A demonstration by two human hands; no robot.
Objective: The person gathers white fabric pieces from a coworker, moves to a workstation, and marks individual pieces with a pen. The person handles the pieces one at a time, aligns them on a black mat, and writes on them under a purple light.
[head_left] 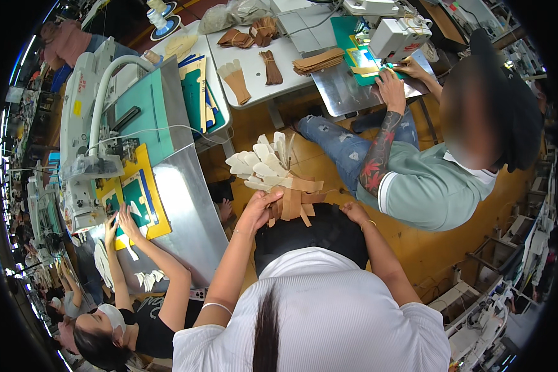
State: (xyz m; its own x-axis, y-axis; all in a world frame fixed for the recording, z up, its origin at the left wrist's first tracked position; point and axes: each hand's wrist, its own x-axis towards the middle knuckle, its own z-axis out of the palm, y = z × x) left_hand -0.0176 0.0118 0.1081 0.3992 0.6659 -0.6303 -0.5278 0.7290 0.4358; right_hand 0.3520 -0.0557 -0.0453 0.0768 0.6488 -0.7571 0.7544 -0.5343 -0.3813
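Note:
My left hand (265,206) is closed round a fanned bundle of straps (299,197). The straps are tan bands, some crossing one another, with broad cream paddle-shaped ends that spread toward the upper left. The bundle hangs in front of my black-clad lap (316,232). At the right side of my lap is my right hand (355,212), apart from the bundle, its fingers curled together. Whether those fingers pinch anything is too small to make out. A thin strand trails from the bundle's right side toward that hand.
A person on the left works at a sewing machine (84,136) over a yellow-framed template (158,217). Another person on the right sews at a second machine (400,40). A white table (254,87) ahead carries brown strap bundles (271,67) and a tan bundle (234,80).

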